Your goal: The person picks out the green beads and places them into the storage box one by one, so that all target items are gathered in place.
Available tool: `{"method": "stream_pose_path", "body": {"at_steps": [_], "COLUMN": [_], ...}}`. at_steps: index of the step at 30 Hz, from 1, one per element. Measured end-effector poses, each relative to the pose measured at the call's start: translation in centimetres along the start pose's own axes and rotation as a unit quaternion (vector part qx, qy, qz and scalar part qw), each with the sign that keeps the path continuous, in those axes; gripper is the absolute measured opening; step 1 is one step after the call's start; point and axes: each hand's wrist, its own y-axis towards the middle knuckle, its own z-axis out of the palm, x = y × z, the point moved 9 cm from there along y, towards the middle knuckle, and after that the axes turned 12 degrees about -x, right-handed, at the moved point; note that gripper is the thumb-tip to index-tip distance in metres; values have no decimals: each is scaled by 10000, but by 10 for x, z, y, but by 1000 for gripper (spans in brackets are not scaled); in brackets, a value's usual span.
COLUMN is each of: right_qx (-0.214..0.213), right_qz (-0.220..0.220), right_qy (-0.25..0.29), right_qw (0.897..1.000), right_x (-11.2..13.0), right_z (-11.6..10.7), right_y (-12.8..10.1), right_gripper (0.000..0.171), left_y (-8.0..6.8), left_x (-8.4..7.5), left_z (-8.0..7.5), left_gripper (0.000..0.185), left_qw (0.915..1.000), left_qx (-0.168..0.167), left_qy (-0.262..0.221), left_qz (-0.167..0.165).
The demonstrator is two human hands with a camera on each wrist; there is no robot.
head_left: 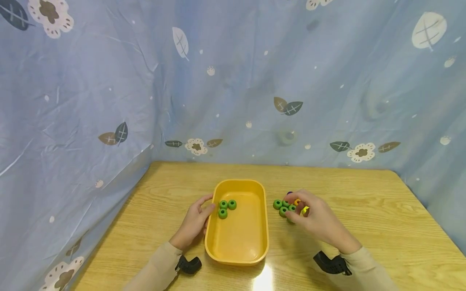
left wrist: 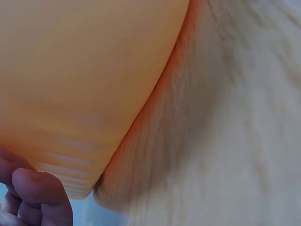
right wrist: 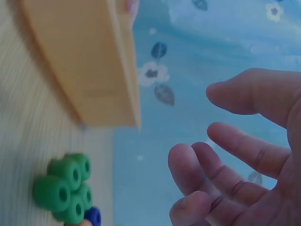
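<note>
A yellow tray point(head_left: 240, 238) lies in the middle of the wooden table, with three green beads point(head_left: 227, 208) at its far left end. My left hand point(head_left: 204, 210) holds the tray's left rim, thumb at the edge and fingers point(left wrist: 37, 197) against the outer wall point(left wrist: 70, 70). Right of the tray is a small pile of beads point(head_left: 283, 207), mostly green, with an orange, a yellow and a dark blue one. My right hand point(head_left: 309, 214) hovers over that pile. In the right wrist view its fingers point(right wrist: 244, 155) are loosely bent and hold nothing, with the green beads point(right wrist: 66, 188) below them.
The wooden table point(head_left: 364, 226) is closed in at the back and left by a blue flowered cloth point(head_left: 233, 89). Black wrist mounts point(head_left: 189, 264) point(head_left: 333, 262) sit on both sleeves. Bare wood stretches to the right of the bead pile.
</note>
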Motion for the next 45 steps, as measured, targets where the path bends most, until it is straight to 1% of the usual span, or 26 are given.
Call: {"method": "stream_pose_path", "body": {"at_steps": [6, 9, 13, 21, 26, 33, 37, 41, 45], "right_qx": [-23, 47, 140, 633, 841, 874, 900, 897, 885], "right_qz": [34, 117, 280, 684, 651, 565, 574, 556, 525], "right_qy": [-364, -470, -573, -780, -941, -1029, -1036, -1023, -999], "right_qw": [9993, 9988, 9979, 9926, 9899, 9892, 9889, 9891, 9897], "right_x": [-19, -29, -42, -65, -67, -67, -70, -70, -70], "right_z": [0, 2, 6, 21, 28, 30, 32, 32, 32], "right_y": [2, 3, 2, -4, -7, -7, -8, -8, -8], "right_gripper": [24, 24, 26, 28, 28, 29, 30, 30, 29], "left_y": [0, 0, 0, -1, 0, 2, 1, 2, 3], "left_x": [0, 0, 0, -1, 0, 0, 1, 6, 9], "left_z": [1, 1, 2, 3, 3, 2, 2, 2, 3], "left_gripper": [57, 56, 56, 55, 56, 56, 54, 53, 53], "left_qw": [10000, 9999, 9999, 9998, 9998, 9998, 9996, 9985, 9970], "left_qx": [-20, -42, 22, 36, 77, 49, 25, -15, -68], "left_qy": [-63, -104, -142, -173, -149, -166, -285, -537, -768], "left_qz": [8, -4, 12, -2, -46, -58, -58, -116, -80]}}
